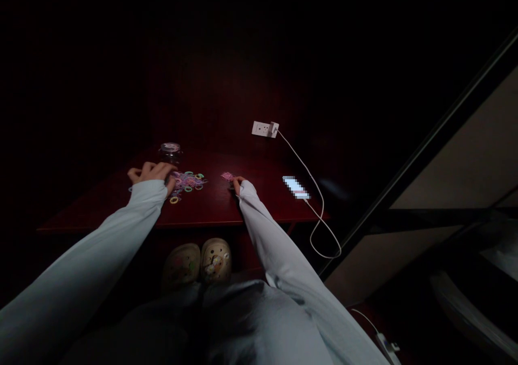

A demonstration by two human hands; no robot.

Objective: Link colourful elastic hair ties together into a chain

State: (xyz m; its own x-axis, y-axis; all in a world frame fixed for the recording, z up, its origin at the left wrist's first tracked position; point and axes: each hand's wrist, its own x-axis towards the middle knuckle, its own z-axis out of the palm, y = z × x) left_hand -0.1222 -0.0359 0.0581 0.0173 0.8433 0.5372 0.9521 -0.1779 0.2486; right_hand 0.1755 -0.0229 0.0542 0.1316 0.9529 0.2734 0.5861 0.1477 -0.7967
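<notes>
My left hand (pixel 151 173) rests on a dark red table (pixel 210 205), fingers curled over the left edge of a pile of small coloured rubber bands (pixel 188 181). Whether it grips any band is hidden. My right hand (pixel 238 183) is mostly covered by its pale sleeve. Only fingertips show, touching a small pink item (pixel 227 176) on the table. A small clear jar (pixel 170 150) stands just behind the left hand.
A lit phone (pixel 296 187) lies at the table's right, with a white cable (pixel 319 203) running up to a wall socket (pixel 265 129). Two pale shoes (pixel 198 262) show under the table. The room is very dark.
</notes>
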